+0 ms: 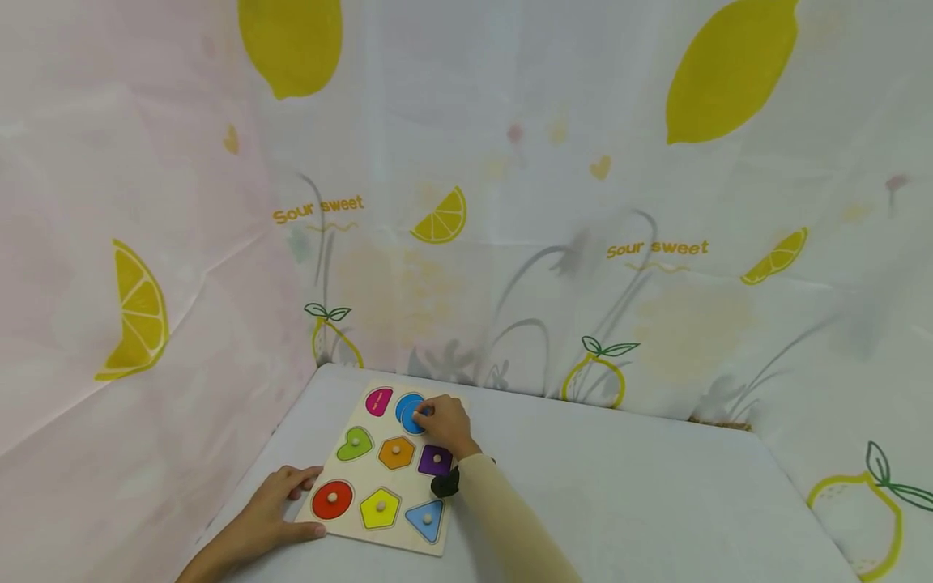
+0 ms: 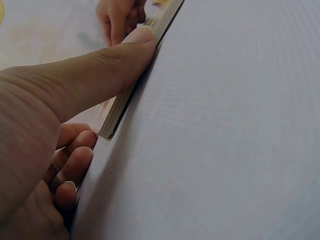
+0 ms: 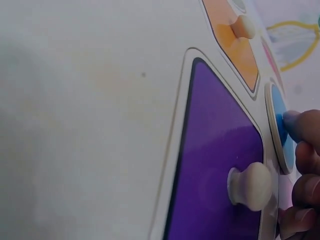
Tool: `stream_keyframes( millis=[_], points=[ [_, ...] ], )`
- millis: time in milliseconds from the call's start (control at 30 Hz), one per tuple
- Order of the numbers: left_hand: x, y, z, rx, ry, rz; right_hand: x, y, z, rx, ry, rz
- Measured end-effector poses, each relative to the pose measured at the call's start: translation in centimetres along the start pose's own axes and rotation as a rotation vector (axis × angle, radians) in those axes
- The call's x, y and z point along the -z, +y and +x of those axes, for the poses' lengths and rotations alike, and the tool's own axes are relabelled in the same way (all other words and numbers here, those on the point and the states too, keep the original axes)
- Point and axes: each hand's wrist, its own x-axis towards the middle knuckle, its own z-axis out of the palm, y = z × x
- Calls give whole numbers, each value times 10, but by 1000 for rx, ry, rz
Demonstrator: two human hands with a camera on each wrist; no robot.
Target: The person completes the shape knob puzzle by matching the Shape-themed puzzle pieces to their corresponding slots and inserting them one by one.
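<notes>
A wooden knob puzzle board (image 1: 360,476) lies on the white table with coloured shapes in it. At its far right part, my right hand (image 1: 446,423) pinches the knob of a blue round piece (image 1: 410,419). That piece sits slightly off its blue recess, and its thick rim (image 3: 273,122) stands above the board in the right wrist view. My left hand (image 1: 266,514) holds the board's near left corner. Its thumb (image 2: 107,70) lies along the near edge, while the other fingers curl by the left side. The purple square (image 3: 220,145) is close to my right wrist.
Other knobbed pieces sit in the board: a magenta one (image 1: 378,402), green heart (image 1: 346,447), orange hexagon (image 1: 389,458), red circle (image 1: 324,508), yellow pentagon (image 1: 372,515) and light blue triangle (image 1: 430,530). Lemon-printed cloth (image 1: 466,308) hangs behind the white table (image 1: 641,502).
</notes>
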Motion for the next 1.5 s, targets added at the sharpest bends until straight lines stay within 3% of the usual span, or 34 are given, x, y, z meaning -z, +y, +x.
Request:
stream_keyframes(
  millis=[467, 767, 1067, 1300, 1500],
  points=[
    [-1, -5, -8, 61, -3, -39, -15, -10, 6, -4, 35, -97],
    [-8, -3, -7, 50, -19, -48, -20, -6, 8, -42, 85, -139],
    [-8, -7, -10, -31, -17, -52, -25, -7, 11, -53, 110, -109],
    [-7, -2, -7, 8, -6, -57, -20, -9, 15, -42, 96, -123],
    [-4, -3, -6, -15, 1, -56, -16, -10, 18, -27, 81, -119]
  ],
)
